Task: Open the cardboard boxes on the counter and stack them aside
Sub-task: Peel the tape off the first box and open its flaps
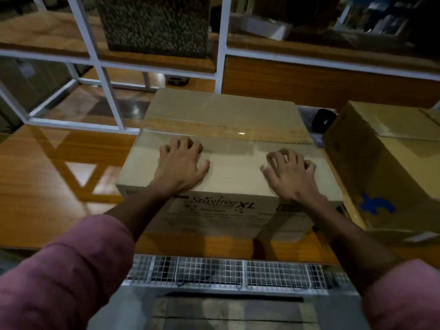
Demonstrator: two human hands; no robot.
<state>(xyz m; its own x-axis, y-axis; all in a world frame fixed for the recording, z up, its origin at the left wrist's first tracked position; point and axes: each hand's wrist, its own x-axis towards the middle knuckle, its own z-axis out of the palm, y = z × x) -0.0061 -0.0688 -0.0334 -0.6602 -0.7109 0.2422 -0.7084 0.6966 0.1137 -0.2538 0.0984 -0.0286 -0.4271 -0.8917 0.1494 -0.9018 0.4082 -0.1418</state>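
Landmark: the pale brown rectangular cardboard box with printed lettering on its near side, standing on the glossy orange-brown wooden counter directly before the person.
Left hand: the left hand rests on the box's near top flap, left of its middle; fingertips curled down at the taped centre seam, closed round nothing.
Right hand: the right hand lies on the same flap toward the right, fingers bent and clawing at the surface near the seam, holding nothing.
Step in hand: judged as opening this first box; the glossy clear tape strip along the seam looks unbroken and the flaps lie flat.
Next move: likely calls for fingertips to catch a tape edge or flap lip and pull upward.
Second box: a yellower cardboard box with a blue mark stands just right of the landmark, flaps closed.
Edges: the counter's front edge runs close beneath the landmark's near face; a white metal frame stands behind-left.
Open room: bare counter left of the landmark could suit stacking.
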